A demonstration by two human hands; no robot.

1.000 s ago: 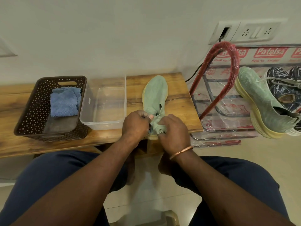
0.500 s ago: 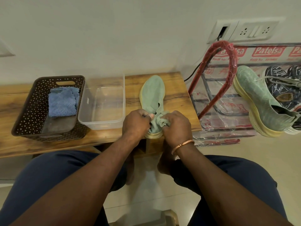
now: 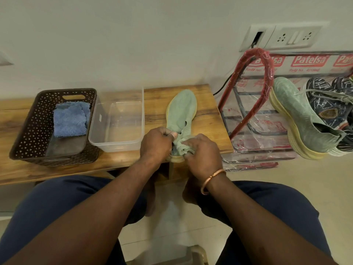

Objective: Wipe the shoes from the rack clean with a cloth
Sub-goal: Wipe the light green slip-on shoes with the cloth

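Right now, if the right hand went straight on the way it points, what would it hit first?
Likely the shoe itself: the right hand grips its heel end and points roughly toward its toe.

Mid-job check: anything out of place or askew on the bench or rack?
The blue cloth lies in the basket while the left hand and right hand both grip the green shoe at its collar. On the rack, the matching shoe sits tilted, its yellow sole turned sideways.
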